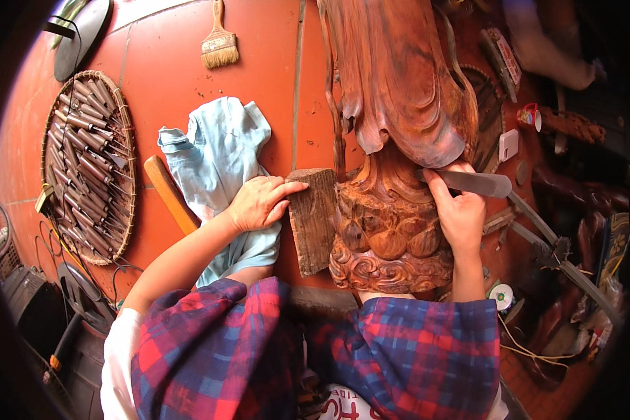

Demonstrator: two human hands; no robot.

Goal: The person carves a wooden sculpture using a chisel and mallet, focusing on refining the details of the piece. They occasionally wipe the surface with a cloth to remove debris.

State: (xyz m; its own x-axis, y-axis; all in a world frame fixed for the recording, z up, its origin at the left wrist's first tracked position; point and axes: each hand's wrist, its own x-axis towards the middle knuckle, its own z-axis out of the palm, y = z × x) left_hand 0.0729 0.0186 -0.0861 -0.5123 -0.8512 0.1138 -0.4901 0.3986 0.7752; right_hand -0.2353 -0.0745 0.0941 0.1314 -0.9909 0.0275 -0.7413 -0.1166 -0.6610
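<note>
A large reddish-brown wood carving (392,217), with rounded bosses, scrolls and drapery-like folds, lies lengthwise in front of me. My right hand (462,206) is closed round a carving chisel (477,183) at the waist of the carving, below the folds. Its rounded handle end sticks out to the right; its cutting edge is hard to make out. My left hand (259,203) grips the upper left edge of a rough wooden block (313,224), index finger laid across its top. That block stands beside the carving's left side. Under my left wrist is a crumpled light blue cloth (220,147).
At left, a round woven basket (127,140) holds several carving tools. A curved wooden handle (171,196) lies by the cloth, and a flat brush (220,45) lies on the red tiled floor. Right of the carving are a cup (530,117), a white case (509,145) and metal bars (539,224).
</note>
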